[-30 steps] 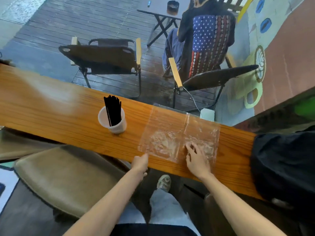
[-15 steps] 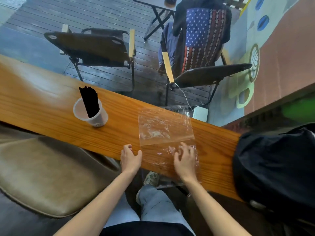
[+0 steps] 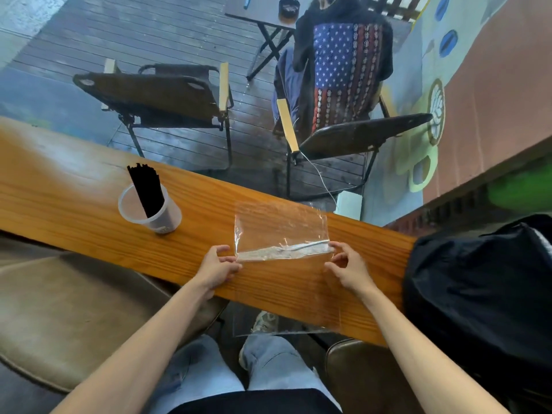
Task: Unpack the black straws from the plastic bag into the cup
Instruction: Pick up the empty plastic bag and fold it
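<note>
On my desk (image 3: pixel 74 186): one cup (image 3: pixel 150 209), one bundle of black straws (image 3: pixel 146 188), one plastic bag (image 3: pixel 280 228); beyond, two chairs (image 3: pixel 167 97).

Clear flat plastic bag (image 3: pixel 280 231), empty, spans between both hands' fingertips. Black straws (image 3: pixel 146 189) stand bundled in translucent plastic cup (image 3: pixel 150 212), well left of the fingers.

Table (image 3: pixel 74 210) is running left to right across the view. Cup (image 3: pixel 150 209) is standing on it left of centre, straws (image 3: pixel 146 189) sitting upright inside and leaning left. Plastic bag (image 3: pixel 280 231) is lying flat on the table right of the cup, well apart from it. Left hand (image 3: pixel 218 267) is touching the bag's near-left corner, right hand (image 3: pixel 348 265) its near-right corner. Backpack (image 3: pixel 478 294) is resting at the table's right end. Two chairs (image 3: pixel 155 97) are standing beyond the table.
</note>
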